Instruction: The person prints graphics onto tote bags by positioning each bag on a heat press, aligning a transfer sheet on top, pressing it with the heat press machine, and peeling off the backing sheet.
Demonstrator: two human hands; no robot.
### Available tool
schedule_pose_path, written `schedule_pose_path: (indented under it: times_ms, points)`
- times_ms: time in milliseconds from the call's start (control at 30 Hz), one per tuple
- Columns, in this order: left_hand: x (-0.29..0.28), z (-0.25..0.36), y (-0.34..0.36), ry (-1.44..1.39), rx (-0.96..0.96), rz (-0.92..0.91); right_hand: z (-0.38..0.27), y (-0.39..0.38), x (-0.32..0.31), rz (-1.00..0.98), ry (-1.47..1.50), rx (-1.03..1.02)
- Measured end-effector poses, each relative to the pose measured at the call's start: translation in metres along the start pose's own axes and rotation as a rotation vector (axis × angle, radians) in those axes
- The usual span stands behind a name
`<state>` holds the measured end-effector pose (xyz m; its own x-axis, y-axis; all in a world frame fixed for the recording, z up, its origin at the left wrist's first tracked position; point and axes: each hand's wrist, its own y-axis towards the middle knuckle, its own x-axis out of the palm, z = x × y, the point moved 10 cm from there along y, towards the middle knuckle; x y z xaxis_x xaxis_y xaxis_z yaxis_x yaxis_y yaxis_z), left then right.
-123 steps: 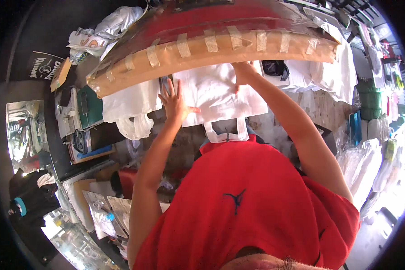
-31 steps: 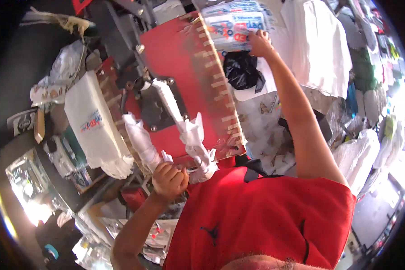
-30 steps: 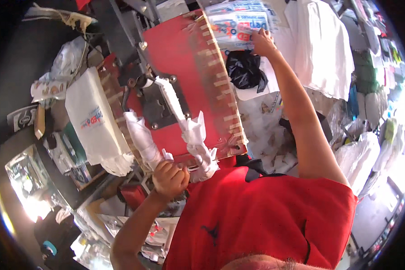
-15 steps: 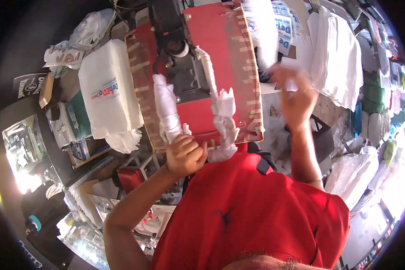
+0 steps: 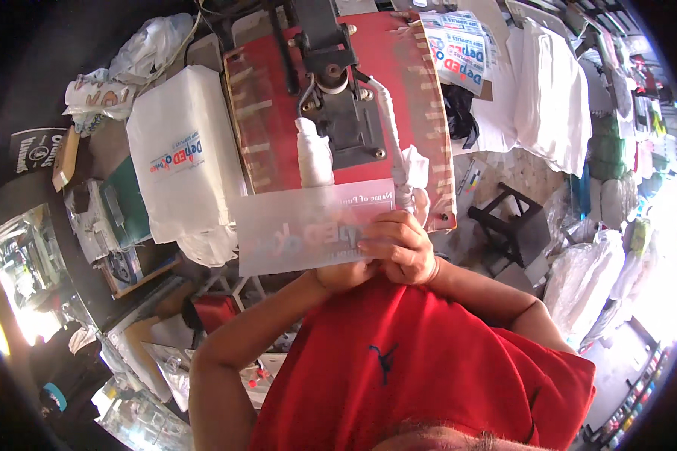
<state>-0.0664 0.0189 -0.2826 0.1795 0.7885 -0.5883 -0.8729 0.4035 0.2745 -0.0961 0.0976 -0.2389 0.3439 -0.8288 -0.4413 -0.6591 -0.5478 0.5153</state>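
Note:
A translucent plastic sheet with faded print hangs across the front of a red heat press. My right hand is closed on the sheet's right end, fingers curled over its front. At the lower edge, my left hand is closed against the sheet beside my right hand. Its fingers are mostly hidden behind the sheet and the right hand. Behind the sheet stand the press's two white-wrapped handle bars, with neither hand on them.
Left of the press lies a stack of white printed bags. Printed sheets and a white stack sit to its right. A black stool stands at the lower right, near plastic-wrapped bundles.
My left hand has left the wrapped handle and come to the sheet. My right hand has moved in from the right side. The sheet now covers the press's front edge.

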Motion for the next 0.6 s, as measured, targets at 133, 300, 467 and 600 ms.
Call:
schedule_pose_path:
  times_ms: [133, 300, 467, 600]
  points:
    - [0.004, -0.002, 0.002, 0.043, 0.016, -0.034, 0.005, 0.002, 0.0, 0.052, -0.005, 0.004]
    - [0.004, -0.009, -0.002, -0.033, -0.028, 0.065, 0.006, -0.003, 0.004, 0.046, -0.004, 0.014]
    - [-0.018, 0.013, 0.01, 0.086, -0.057, 0.111, -0.004, 0.003, -0.009, 0.108, 0.006, 0.041]
    - [-0.045, 0.032, 0.02, 0.023, -0.062, 0.228, 0.022, 0.001, -0.009, -0.002, 0.166, 0.401]
